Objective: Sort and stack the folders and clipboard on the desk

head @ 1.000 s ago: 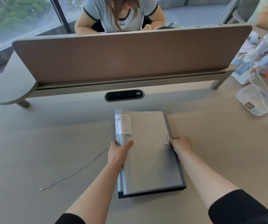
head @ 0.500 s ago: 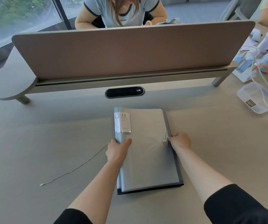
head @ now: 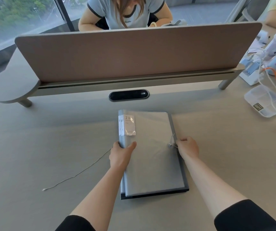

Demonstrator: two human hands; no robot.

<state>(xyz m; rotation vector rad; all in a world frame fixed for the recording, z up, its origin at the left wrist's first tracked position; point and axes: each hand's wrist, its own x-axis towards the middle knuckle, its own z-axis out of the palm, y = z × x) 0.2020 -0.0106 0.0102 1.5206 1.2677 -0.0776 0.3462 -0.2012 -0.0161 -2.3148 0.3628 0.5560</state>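
Squaring stack (head: pixel 152 152) at desk (head: pixel 50 147) centre, near divider (head: pixel 134 52). Sliding slightly farther than second ago; edges now closer to flush, dark bottom item peeking at near and right edges. Left hand (head: pixel 121 155) clamped on left spine, thumb on top. Right hand (head: pixel 187 146) curled shut against right edge by clasp (head: pixel 170 144). Stacking seeming nearly finished.
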